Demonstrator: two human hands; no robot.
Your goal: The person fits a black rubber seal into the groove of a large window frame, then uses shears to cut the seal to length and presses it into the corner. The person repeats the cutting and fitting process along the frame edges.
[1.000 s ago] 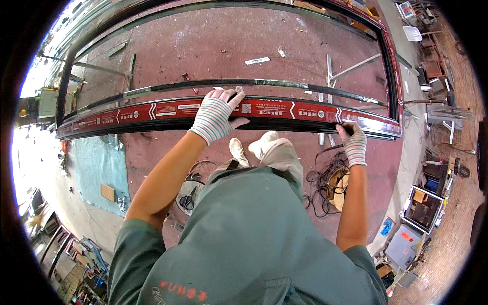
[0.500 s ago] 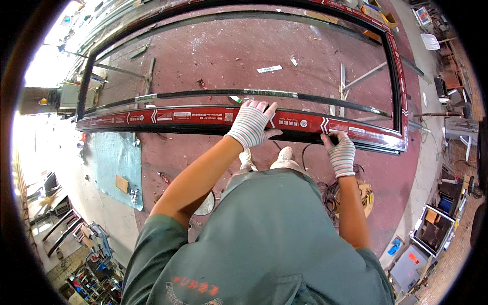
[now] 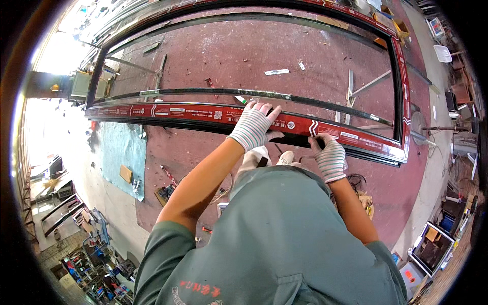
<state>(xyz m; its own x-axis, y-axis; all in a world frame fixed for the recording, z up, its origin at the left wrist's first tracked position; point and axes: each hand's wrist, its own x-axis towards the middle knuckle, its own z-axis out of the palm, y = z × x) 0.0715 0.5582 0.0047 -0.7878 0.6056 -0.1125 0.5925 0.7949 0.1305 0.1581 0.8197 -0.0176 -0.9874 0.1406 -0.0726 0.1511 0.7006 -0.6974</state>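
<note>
A large rectangular window frame, dark with red printed protective film, spans the view in front of me. My left hand, in a striped knit glove, lies across its near rail. The fingers reach over the red film and the thumb sits apart by the near black edge. Farther right, my right hand, in a matching glove, has thumb and bent fingers at the rail's near edge, beside a white zigzag mark. The undersides of the fingers are hidden.
A light-blue sheet with a piece of cardboard lies at left. Metal supports show through the frame. Tools and parts crowd the lower left. Cables lie on the floor at right. My white shoes are below the rail.
My left hand has slid a little to the right along the rail. The right hand stays by the same zigzag mark. My body and the view have shifted slightly.
</note>
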